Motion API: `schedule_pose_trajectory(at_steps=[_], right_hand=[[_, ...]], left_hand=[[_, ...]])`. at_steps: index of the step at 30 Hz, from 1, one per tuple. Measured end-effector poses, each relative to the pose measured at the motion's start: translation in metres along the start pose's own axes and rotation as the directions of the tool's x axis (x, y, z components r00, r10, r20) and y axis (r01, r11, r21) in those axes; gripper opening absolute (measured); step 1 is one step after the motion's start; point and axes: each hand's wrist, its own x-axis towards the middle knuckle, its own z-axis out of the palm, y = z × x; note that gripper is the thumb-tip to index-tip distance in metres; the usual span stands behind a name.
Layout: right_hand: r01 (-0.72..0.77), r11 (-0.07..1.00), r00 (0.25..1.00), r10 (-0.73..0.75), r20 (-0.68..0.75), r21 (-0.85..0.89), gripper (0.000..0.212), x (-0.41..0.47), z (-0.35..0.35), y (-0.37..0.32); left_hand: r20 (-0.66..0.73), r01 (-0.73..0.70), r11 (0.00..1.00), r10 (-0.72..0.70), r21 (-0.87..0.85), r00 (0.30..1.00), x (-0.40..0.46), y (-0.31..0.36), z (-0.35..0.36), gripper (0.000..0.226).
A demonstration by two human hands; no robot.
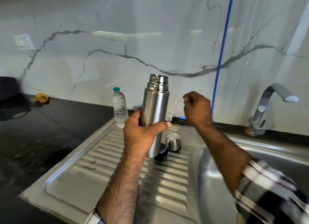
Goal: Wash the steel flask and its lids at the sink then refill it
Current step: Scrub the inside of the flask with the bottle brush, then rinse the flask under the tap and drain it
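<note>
With the left hand gripping the open steel flask upright, right hand curled empty beside it, carry the flask level to the tap.

We see the uncapped steel flask upright above the draining board, its steel cup lid and black stopper resting there.

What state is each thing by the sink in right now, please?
steel flask: upright, mouth open, held by left hand
right hand: curled, holding nothing
steel cup lid: upside down on drainboard
black stopper: off, on drainboard
water bottle: capped, upright
tap: not running
</note>
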Motion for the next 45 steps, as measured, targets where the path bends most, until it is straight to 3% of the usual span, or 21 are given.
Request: schedule_pose_trajectory(at_steps=[1, 3, 5, 7, 10, 13, 15, 18, 19, 20, 23, 25, 29, 33, 37, 45], right_hand=[[-0.061, 0.945, 0.998, 0.066, -0.005, 0.321, 0.013, -0.012, -0.02, -0.015], [-0.078, 0.808, 0.995, 0.026, 0.097, 0.584, 0.025, -0.038, -0.07, -0.047], [-0.039, 0.796, 0.973, -0.108, 0.205, 0.604, 0.037, -0.063, -0.112, -0.064], [-0.009, 0.865, 0.949, -0.152, 0.277, 0.502, 0.039, -0.077, -0.14, -0.066], [-0.056, 0.918, 0.937, -0.088, 0.339, 0.392, 0.043, -0.083, -0.173, -0.049], [-0.116, 0.882, 0.95, -0.036, 0.31, 0.457, 0.054, -0.09, -0.203, -0.024], [-0.124, 0.854, 0.974, 0.007, 0.228, 0.505, 0.058, -0.099, -0.214, 0.002], [-0.14, 0.871, 0.989, 0.1, 0.109, 0.471, 0.055, -0.117, -0.225, 0.047], [-0.166, 0.869, 0.986, 0.14, 0.089, 0.467, 0.054, -0.124, -0.23, 0.062], [-0.185, 0.871, 0.982, 0.176, 0.061, 0.456, 0.051, -0.13, -0.234, 0.076], [-0.205, 0.954, 0.978, 0.206, 0.02, 0.219, 0.031, -0.133, -0.239, 0.115], [-0.225, 0.974, 0.971, 0.222, 0.083, 0.021, 0.036, -0.135, -0.234, 0.135], [-0.223, 0.939, 0.887, 0.307, 0.345, -0.263, 0.048, -0.142, -0.21, 0.169], [-0.077, 0.843, 0.753, 0.4, 0.523, -0.533, 0.047, -0.154, -0.185, 0.18], [0.02, 0.75, 0.673, 0.479, 0.563, -0.661, 0.049, -0.168, -0.167, 0.183], [0.121, 0.656, 0.615, 0.54, 0.575, -0.745, 0.051, -0.182, -0.156, 0.182]], left_hand=[[0.012, 0.02, 0.999, -0.02, -0.027, 1.0, -0.004, 0.002, 0.002, 0.061], [0.06, 0.057, 0.996, -0.053, -0.063, 0.997, -0.012, 0.009, 0.012, 0.06], [0.129, 0.072, 0.995, -0.063, -0.074, 0.99, -0.026, 0.016, 0.028, 0.055], [0.2, 0.075, 0.993, -0.055, -0.09, 0.978, -0.043, 0.023, 0.046, 0.05], [0.3, 0.064, 0.995, -0.039, -0.071, 0.953, -0.067, 0.033, 0.075, 0.048], [0.418, 0.024, 1.0, -0.022, 0.0, 0.908, -0.089, 0.036, 0.102, 0.05], [0.572, -0.002, 0.999, -0.026, 0.048, 0.82, -0.097, 0.031, 0.12, 0.058], [0.825, -0.081, 0.977, -0.121, 0.197, 0.553, -0.097, 0.018, 0.137, 0.087], [0.834, -0.087, 0.964, -0.171, 0.252, 0.525, -0.096, 0.014, 0.14, 0.094], [0.807, -0.071, 0.954, -0.204, 0.29, 0.554, -0.095, 0.005, 0.145, 0.087], [0.585, 0.006, 0.972, -0.148, 0.237, 0.798, -0.095, -0.022, 0.16, 0.043], [0.5, 0.003, 0.981, -0.1, 0.191, 0.86, -0.095, -0.036, 0.165, 0.029], [0.483, -0.073, 0.975, -0.038, 0.21, 0.875, -0.088, -0.043, 0.167, 0.03], [0.425, -0.077, 0.968, -0.033, 0.24, 0.905, -0.082, -0.051, 0.167, 0.027], [0.463, -0.096, 0.963, -0.032, 0.25, 0.886, -0.082, -0.054, 0.165, 0.029], [0.475, -0.09, 0.958, -0.052, 0.271, 0.879, -0.081, -0.053, 0.16, 0.03]])
